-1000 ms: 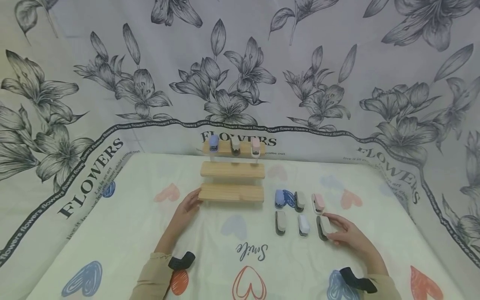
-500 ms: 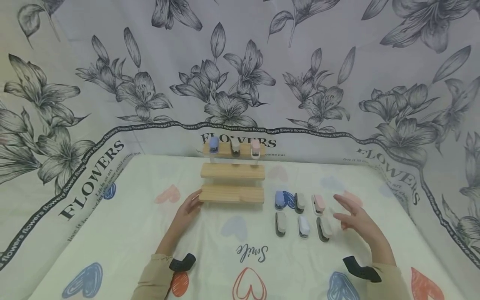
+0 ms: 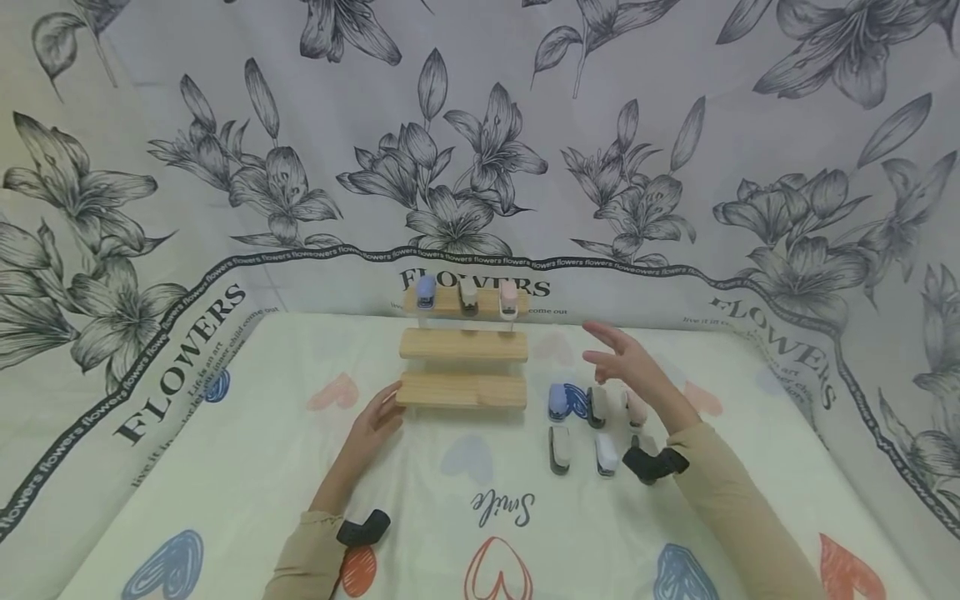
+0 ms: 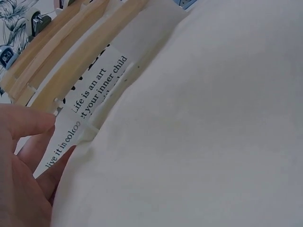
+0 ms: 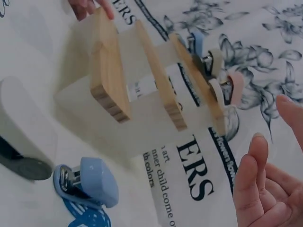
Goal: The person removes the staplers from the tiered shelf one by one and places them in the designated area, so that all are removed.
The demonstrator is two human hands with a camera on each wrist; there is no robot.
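Observation:
A tiered wooden rack (image 3: 461, 390) has three planks. My left hand (image 3: 377, 421) touches the left end of its lowest plank, fingertips right at the wood in the left wrist view. On the top plank stand a blue stapler (image 3: 426, 291), a beige stapler (image 3: 468, 295) and a pink stapler (image 3: 508, 298). My right hand (image 3: 626, 358) holds nothing; its fingers reach out to the right of the rack, above the table staplers. Nearest below it are a grey stapler (image 3: 596, 406) and another blue stapler (image 5: 97, 182).
Nearer on the table lie another grey stapler (image 3: 559, 450) and a white stapler (image 3: 606, 454). The right forearm and its black wrist strap (image 3: 655, 463) partly cover two more staplers. A flower-print cloth (image 3: 480, 192) hangs behind the rack.
My right hand has left the front right grey stapler, lifted away to the right, then swung forward and left toward the rack's side. The left hand has stayed at the lowest plank.

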